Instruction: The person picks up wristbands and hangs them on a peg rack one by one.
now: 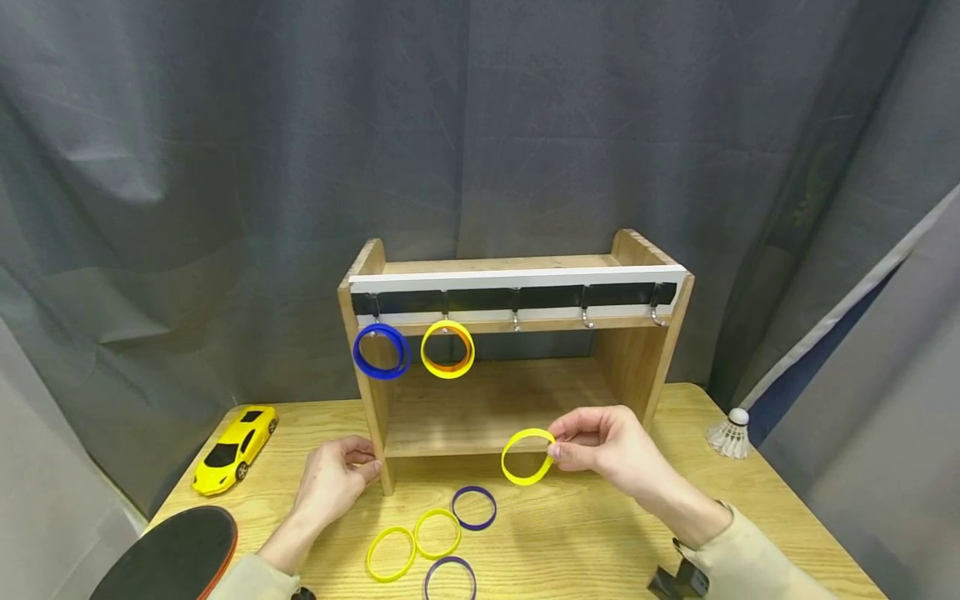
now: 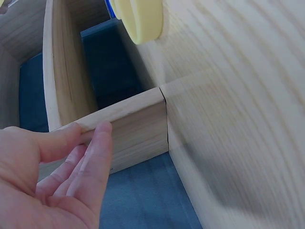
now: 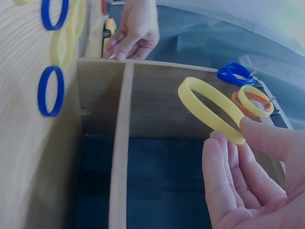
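My right hand (image 1: 611,446) pinches a yellow silicone wristband (image 3: 212,107) between thumb and fingers, holding it up in front of the wooden shelf's (image 1: 495,408) lower opening. At the shelf's left side, my left hand (image 1: 333,483) grips the front edge of the side panel (image 2: 124,112) low down, thumb on one face and fingertips on the other. Blue wristbands (image 1: 382,375) hang from the leftmost hook. On the hook beside it hang a yellow wristband (image 1: 447,374) and an orange one (image 3: 238,102) behind it.
Yellow wristbands (image 1: 391,577) and purple-blue ones (image 1: 473,527) lie on the wooden table (image 1: 570,550) in front of the shelf. Three further hooks (image 1: 586,317) run along the rail. A yellow toy car (image 1: 236,450) and a black round disc (image 1: 168,558) are at left, a shuttlecock (image 1: 729,435) at right.
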Tool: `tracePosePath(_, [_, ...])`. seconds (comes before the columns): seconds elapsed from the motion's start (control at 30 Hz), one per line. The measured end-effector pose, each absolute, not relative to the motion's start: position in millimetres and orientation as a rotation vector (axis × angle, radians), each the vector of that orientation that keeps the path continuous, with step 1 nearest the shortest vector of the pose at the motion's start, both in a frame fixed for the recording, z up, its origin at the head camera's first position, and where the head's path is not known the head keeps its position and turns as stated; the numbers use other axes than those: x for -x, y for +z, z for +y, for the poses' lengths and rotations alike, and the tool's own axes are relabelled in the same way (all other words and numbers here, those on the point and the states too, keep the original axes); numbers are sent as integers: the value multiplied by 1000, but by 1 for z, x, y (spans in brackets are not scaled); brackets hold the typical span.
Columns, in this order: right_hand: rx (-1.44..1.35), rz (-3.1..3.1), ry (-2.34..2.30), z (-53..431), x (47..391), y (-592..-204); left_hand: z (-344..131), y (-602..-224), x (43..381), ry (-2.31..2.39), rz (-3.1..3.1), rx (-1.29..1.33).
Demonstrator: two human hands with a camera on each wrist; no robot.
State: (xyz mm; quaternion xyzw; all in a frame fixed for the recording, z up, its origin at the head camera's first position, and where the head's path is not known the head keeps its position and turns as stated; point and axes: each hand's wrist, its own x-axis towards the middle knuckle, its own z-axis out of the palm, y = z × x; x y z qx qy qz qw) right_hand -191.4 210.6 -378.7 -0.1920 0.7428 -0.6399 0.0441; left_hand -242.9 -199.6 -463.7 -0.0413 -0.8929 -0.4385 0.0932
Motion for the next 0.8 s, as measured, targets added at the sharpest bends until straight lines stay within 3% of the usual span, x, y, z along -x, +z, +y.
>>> tracePosePath(0.8, [604, 1944, -2473, 201, 199, -342, -199, -464, 243, -1305, -2651, 122])
